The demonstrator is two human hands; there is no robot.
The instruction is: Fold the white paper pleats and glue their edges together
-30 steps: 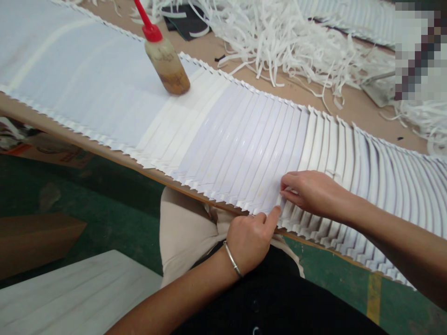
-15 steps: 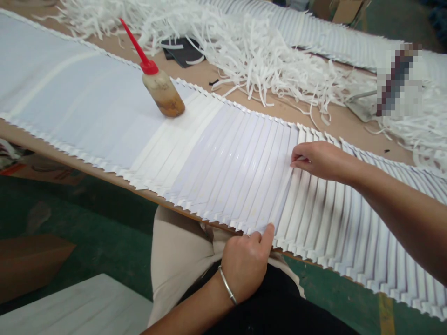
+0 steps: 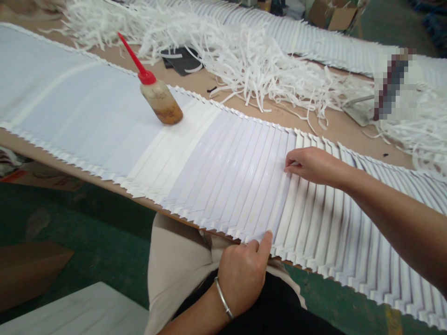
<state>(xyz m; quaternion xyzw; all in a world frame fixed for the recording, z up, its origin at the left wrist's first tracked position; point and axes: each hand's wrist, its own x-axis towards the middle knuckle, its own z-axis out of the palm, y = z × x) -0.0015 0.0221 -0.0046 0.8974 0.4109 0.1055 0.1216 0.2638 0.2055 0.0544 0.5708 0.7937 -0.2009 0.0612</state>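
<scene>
A long row of overlapping white sheets (image 3: pixel 240 163) lies across the table, their edges fanned into narrow steps. My left hand (image 3: pixel 244 270), with a bangle at the wrist, is at the near edge. Its index finger presses on the sheet ends while the other fingers curl in; the thumb is hidden. Over the middle of the sheets my right hand (image 3: pixel 307 165) is closed in a pinch on a thin white strip (image 3: pixel 287 179) at a sheet's edge. A squeeze bottle (image 3: pixel 162 102) with a red nozzle and brown liquid stands on the sheets to the left.
A heap of curly white strips (image 3: pixel 251 65) covers the table's (image 3: pixel 279 107) far side, with a dark flat piece (image 3: pixel 183 60) beside it. Farther back runs another row of layered sheets (image 3: pixel 324 49). Cardboard boxes (image 3: pixel 331 16) stand beyond; another box (image 3: pixel 31 270) is on the floor at left.
The view has tipped slightly, so the table and things on it sit a little lower in the picture. Both hands keep nearly the same places and grips on the sheets.
</scene>
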